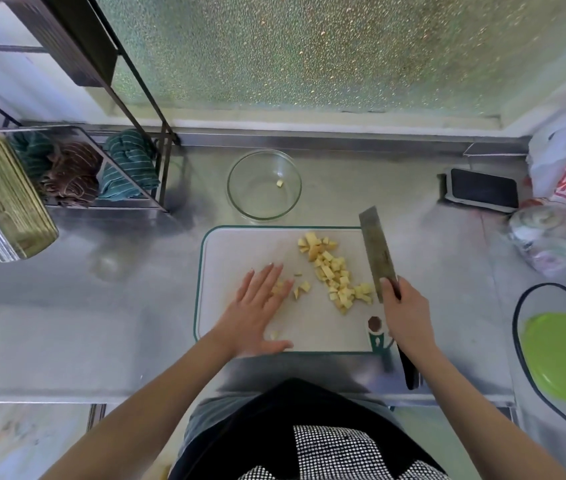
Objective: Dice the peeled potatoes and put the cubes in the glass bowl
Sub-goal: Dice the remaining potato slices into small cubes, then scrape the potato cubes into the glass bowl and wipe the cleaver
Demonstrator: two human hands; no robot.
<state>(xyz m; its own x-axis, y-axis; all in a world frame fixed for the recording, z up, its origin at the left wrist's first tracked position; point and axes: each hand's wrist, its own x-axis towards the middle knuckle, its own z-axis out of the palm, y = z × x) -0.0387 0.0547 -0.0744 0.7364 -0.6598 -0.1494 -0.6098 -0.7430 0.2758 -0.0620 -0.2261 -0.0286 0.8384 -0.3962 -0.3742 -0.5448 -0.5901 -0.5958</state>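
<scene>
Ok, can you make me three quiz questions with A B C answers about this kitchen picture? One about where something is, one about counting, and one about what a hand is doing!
1. Where is the glass bowl?
A. Behind the cutting board
B. On the board
C. On the green lid

2. How many potato pieces lie in the bowl?
A. None
B. One
C. A heap

3. What is the right hand doing?
A. Resting flat
B. Gripping the cleaver
C. Lifting the bowl

Answers: 1 A, it stands on the counter past the board's far edge. 2 B, a single cube shows; the pile is on the board. 3 B, its fingers wrap the handle, while the left hand lies flat.
</scene>
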